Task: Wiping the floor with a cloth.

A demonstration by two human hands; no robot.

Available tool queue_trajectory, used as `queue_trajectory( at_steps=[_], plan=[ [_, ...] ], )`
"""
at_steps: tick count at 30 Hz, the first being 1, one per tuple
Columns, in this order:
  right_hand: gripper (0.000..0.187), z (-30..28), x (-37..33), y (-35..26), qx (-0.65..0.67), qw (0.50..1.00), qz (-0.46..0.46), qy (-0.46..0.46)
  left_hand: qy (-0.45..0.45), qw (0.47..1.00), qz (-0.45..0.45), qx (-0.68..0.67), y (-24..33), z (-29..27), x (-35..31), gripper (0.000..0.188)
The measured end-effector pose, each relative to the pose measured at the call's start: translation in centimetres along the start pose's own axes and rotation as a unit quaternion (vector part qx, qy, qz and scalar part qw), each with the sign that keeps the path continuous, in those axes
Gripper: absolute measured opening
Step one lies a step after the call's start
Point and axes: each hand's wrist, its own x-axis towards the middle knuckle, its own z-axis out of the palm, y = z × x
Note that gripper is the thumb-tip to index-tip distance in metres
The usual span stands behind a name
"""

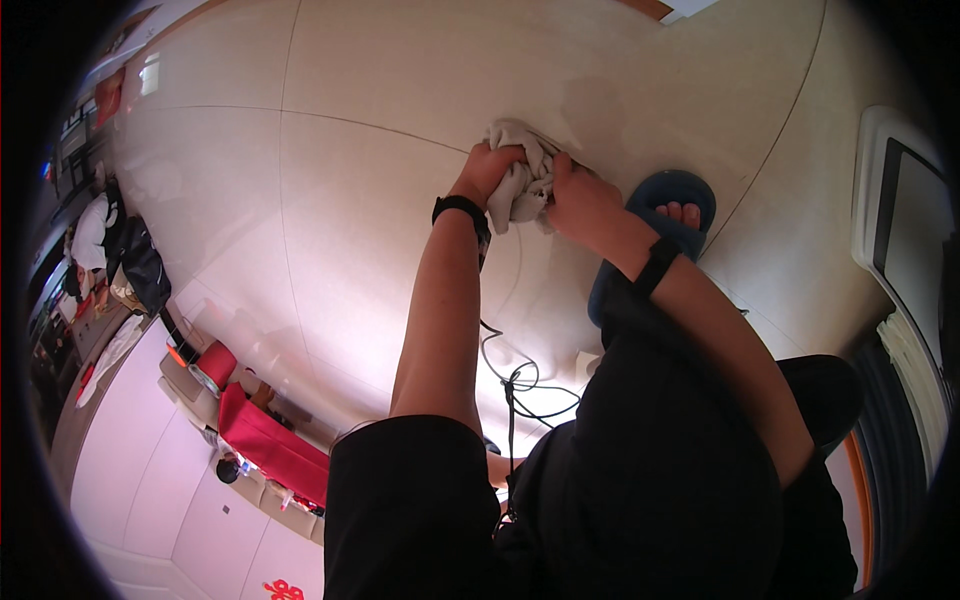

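Note:
A crumpled light grey cloth (520, 190) is bunched between my two hands, close over the beige tiled floor (380, 200). My left hand (487, 172) grips its left side, fingers curled into the folds. On the other side my right hand (585, 200) is closed on the cloth, thumb toward the far edge. Both wrists wear black bands. Whether the cloth touches the floor I cannot tell for certain.
My foot in a dark blue slipper (680, 195) stands right of my right hand. Thin black cables (515, 380) hang and loop below my forearms. A white panel with a dark frame (905, 210) stands at the right. Far left are a red-covered seat (270, 440) and a black bag (145, 265).

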Motion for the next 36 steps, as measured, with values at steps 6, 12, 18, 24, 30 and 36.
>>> queue_trajectory(
  at_steps=[6,12,18,24,30,36],
  plan=[
    [0.042,-0.16,-0.11,-0.04,-0.001,1.000,0.006,-0.010,0.001,1.000,-0.010,0.001,-0.08,0.00,-0.05,0.041],
    [0.042,-0.07,-0.21,0.09,-0.001,1.000,0.003,0.001,0.007,1.000,-0.014,-0.023,-0.05,0.22,-0.18,0.042],
    [0.049,-0.78,-0.41,-0.18,-0.013,0.999,0.013,-0.035,0.002,1.000,-0.003,-0.014,-0.06,0.12,-0.12,0.043],
    [0.048,-0.58,-0.28,-0.09,-0.008,1.000,0.004,-0.024,0.010,1.000,-0.011,-0.020,0.06,0.09,-0.28,0.042],
    [0.048,-0.56,-0.15,-0.05,-0.008,1.000,0.001,-0.021,0.005,1.000,-0.009,0.001,0.07,-0.08,0.01,0.041],
    [0.049,-0.05,0.03,0.37,-0.007,1.000,-0.006,-0.019,-0.008,1.000,-0.024,-0.006,0.03,-0.04,0.07,0.041]
  ],
)
